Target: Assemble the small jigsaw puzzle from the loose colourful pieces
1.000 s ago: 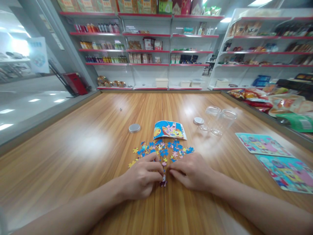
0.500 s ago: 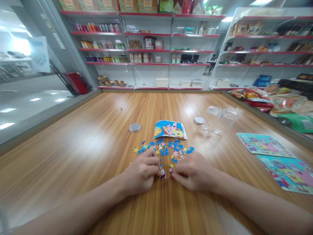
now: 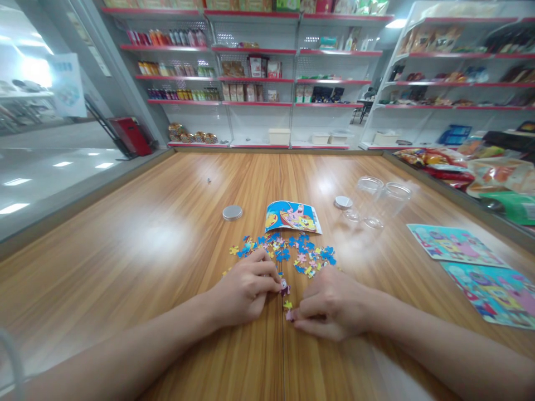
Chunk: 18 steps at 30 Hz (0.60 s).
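In the head view, the left hand [image 3: 247, 287] has its thumb and fingertips drawn narrow on a purple-and-white puzzle piece [image 3: 285, 287], which sticks out toward the right hand [image 3: 332, 303]. The right hand pinches a pink puzzle piece [image 3: 290, 316] at its fingertips; a yellow puzzle piece [image 3: 287, 305] lies against the far side of that one, and whether the two are interlocked is too small to tell. Both hands are low over the wooden table [image 3: 217, 359], a narrow gap between them.

Just beyond the hands is a spread of loose puzzle pieces [image 3: 283, 254], mostly blue, with some yellow and pink. Past the spread, a curled picture sheet [image 3: 293, 216] shows cartoon figures. Farther out from the left hand lies a silver lid [image 3: 232, 213]; beyond the right hand are a second lid [image 3: 343, 203] and two clear jars [image 3: 387, 207]. Well to the right of the right hand, two picture cards [image 3: 460, 245] lie flat, the nearer touching or just beside the other.
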Each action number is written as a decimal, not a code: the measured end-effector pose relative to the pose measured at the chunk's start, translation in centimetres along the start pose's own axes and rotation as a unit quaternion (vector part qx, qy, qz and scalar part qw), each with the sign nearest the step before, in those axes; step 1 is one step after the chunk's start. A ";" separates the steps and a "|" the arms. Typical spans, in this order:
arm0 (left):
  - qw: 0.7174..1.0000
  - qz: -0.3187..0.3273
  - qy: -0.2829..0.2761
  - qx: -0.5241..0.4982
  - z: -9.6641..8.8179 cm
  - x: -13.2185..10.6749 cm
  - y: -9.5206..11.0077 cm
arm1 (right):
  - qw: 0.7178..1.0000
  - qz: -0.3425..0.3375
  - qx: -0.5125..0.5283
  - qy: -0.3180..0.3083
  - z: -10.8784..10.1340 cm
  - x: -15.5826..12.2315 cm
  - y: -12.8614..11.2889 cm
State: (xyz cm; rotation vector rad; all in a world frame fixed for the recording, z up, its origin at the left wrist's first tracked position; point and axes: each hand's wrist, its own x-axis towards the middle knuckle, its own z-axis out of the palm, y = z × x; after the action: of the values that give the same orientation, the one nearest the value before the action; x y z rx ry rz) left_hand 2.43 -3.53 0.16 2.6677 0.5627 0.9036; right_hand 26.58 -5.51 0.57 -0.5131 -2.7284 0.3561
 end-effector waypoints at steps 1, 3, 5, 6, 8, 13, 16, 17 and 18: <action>1.000 0.000 -0.002 -0.003 0.0 0.0 0.0 | 1.000 0.000 -0.001 0.003 0.1 0.0 0.0; 1.000 -0.002 -0.003 -0.008 0.0 0.0 0.0 | 1.000 -0.001 0.000 0.006 0.1 0.0 0.0; 1.000 -0.002 -0.003 -0.009 0.0 0.0 0.0 | 1.000 -0.002 0.005 0.010 0.2 0.0 0.0; 1.000 -0.002 -0.003 -0.008 0.0 0.0 0.0 | 1.000 -0.002 0.006 0.012 0.2 0.1 0.0; 1.000 0.001 -0.006 -0.008 0.0 0.0 -0.1 | 1.000 0.006 0.003 0.017 0.2 0.0 0.0; 0.999 0.029 -0.025 -0.025 -0.2 0.0 0.0 | 0.999 0.025 -0.011 0.019 0.3 -0.1 0.1; 0.996 0.064 -0.043 -0.047 -0.3 0.0 0.1 | 1.000 0.021 -0.008 0.015 0.3 -0.1 0.3; 0.995 0.069 -0.047 -0.052 -0.4 0.0 0.2 | 1.000 0.020 -0.006 0.015 0.3 -0.1 0.3; 0.995 0.069 -0.050 -0.054 -0.4 0.0 0.2 | 1.000 0.019 -0.005 0.014 0.3 -0.1 0.3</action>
State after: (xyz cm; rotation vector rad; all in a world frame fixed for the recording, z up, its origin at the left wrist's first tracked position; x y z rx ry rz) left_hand 2.28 -3.63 0.53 2.6608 0.3008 0.8063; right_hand 26.64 -5.33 0.14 -0.5693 -2.6978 0.3426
